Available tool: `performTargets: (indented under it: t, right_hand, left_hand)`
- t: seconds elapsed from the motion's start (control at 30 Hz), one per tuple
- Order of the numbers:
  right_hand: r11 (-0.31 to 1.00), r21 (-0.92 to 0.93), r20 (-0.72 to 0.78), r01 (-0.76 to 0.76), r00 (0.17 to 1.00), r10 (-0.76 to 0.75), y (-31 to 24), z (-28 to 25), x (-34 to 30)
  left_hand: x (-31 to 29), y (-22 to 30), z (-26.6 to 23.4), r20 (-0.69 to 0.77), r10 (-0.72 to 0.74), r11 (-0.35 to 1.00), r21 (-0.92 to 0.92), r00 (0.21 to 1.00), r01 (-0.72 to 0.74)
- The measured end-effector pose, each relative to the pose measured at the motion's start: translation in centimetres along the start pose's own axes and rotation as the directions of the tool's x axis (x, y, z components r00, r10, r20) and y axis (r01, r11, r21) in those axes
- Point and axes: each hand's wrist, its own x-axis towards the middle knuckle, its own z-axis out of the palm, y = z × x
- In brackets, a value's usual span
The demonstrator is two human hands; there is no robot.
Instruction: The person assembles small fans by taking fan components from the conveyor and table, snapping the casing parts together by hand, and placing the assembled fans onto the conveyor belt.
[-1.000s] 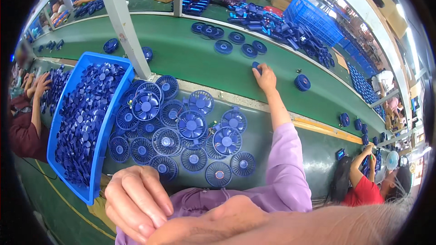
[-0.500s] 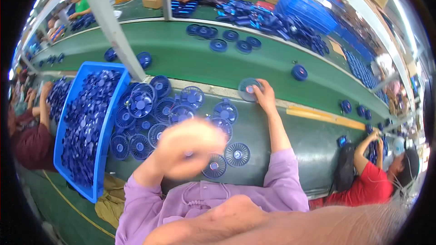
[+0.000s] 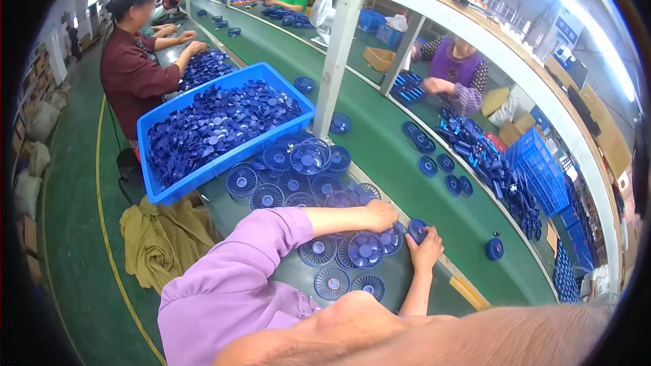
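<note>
My right hand (image 3: 426, 249) grips a round blue fan grille (image 3: 417, 230) by its rim, thumb on one side and fingers on the other, at the belt-side edge of the work table. Just left of it is my left hand (image 3: 381, 216), its fingers curled in and mostly hidden; what they hold, if anything, does not show. Beneath and beside that hand lies a blue fan grille with a bladed wheel in it (image 3: 366, 249). Several more slotted blue grilles (image 3: 332, 283) spread over the table, overlapping in a pile (image 3: 293, 181) beyond my left forearm.
A blue bin (image 3: 152, 193) full of small dark-blue pieces stands left of the pile. Past the table edge runs a green conveyor belt (image 3: 400, 193) carrying loose grilles (image 3: 453, 184). A white post (image 3: 333, 71) rises at the belt. Co-workers sit across the belt and at the left.
The view has swung to the left. My left hand, blurred over the grilles before, has moved across to beside my right hand, which still holds its grille.
</note>
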Motion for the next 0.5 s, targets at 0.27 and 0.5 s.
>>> performTargets:
  t: [0.27,0.5]
  right_hand:
    - [0.832,0.550,-0.142,0.081,0.990,-0.002,-0.8,-3.2,1.2]
    - [0.761,0.587,-0.176,0.276,0.961,-0.213,-8.9,-6.6,-0.6]
  left_hand:
    - [-1.2,0.7,-2.5,-0.361,-0.116,0.902,-0.429,0.925,-0.054]
    - [-1.3,2.2,0.2,-0.361,-0.423,0.159,-0.933,0.831,-0.324]
